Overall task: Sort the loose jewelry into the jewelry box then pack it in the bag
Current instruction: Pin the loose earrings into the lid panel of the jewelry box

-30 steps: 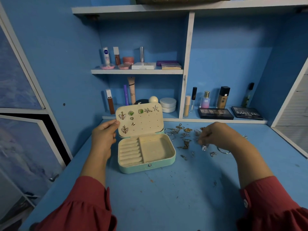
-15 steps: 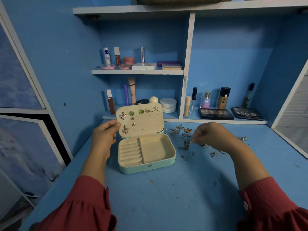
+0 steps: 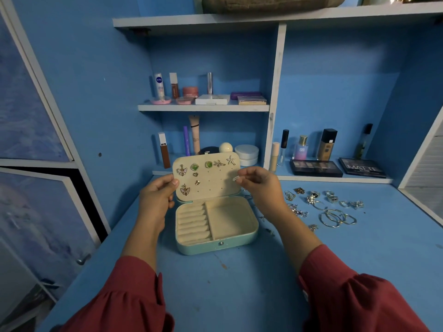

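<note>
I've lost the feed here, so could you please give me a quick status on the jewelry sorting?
Left hand grips the open jewelry box lid. Right hand pinches a small silver earring at the lid's right edge. Loose jewelry waits on the desk. Nothing blocking.

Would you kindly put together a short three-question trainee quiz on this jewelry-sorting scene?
1. True or false: the jewelry box lies open with earrings pinned in its lid.
2. What does the right hand pinch? A) a small silver earring B) a hoop C) a lipstick
3. On which side of the box does the loose jewelry lie?

Key
1. True.
2. A.
3. The right side, on the blue desk. The left hand holds the lid's edge.
</note>
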### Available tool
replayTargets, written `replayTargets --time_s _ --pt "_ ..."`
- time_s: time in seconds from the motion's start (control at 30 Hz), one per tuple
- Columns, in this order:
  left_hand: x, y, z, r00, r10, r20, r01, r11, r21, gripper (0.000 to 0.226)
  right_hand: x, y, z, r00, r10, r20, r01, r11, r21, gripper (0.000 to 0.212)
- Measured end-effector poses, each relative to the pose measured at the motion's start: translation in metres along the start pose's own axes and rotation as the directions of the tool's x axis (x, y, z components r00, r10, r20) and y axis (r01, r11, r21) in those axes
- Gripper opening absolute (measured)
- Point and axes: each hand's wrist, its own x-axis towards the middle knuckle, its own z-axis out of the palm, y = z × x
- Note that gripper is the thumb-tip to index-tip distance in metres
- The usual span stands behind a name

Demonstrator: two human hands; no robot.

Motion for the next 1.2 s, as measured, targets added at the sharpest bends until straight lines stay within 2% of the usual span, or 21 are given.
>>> replayTargets --time_s 0.13,0.53,0.6,0.7,0.8,0.9,1.2 --pt "0.000 0.001 -0.001 1.000 0.001 0.014 -0.001 1.000 -0.006 0.018 0.005 -0.002 0.011 1.000 -0.002 -0.027 0.005 0.994 0.108 0.025" --pt "-0.001 0.002 -0.002 0.999 -0.008 0.037 0.010 0.999 -0.032 0.022 0.008 -0.005 0.015 0.991 0.046 -0.126 -0.030 0.992 0.124 0.030" --pt "-0.001 0.002 -0.002 0.999 -0.008 0.042 0.009 1.000 -0.030 0.022 0.008 -0.005 0.014 0.990 0.061 -0.128 -0.050 0.995 0.088 0.031" --pt "-0.001 0.002 -0.003 0.999 -0.005 0.046 0.006 1.000 -0.026 0.022 0.010 -0.003 0.014 0.993 0.035 -0.117 -0.044 0.996 -0.075 0.034" --pt "-0.001 0.002 -0.004 0.999 0.000 0.050 0.001 1.000 -0.022 0.023 0.009 -0.002 0.013 0.993 -0.016 -0.115 -0.007 0.981 -0.195 0.025" --pt "0.001 0.000 -0.005 0.999 -0.002 0.050 0.002 1.000 -0.007 0.025 0.008 -0.001 0.011 0.991 -0.034 -0.128 0.002 0.971 -0.238 0.018" --pt "0.000 0.001 -0.007 0.996 -0.002 0.089 0.001 1.000 0.010 0.028 0.003 -0.011 0.009 0.976 0.204 -0.079 -0.196 0.976 0.099 0.012"
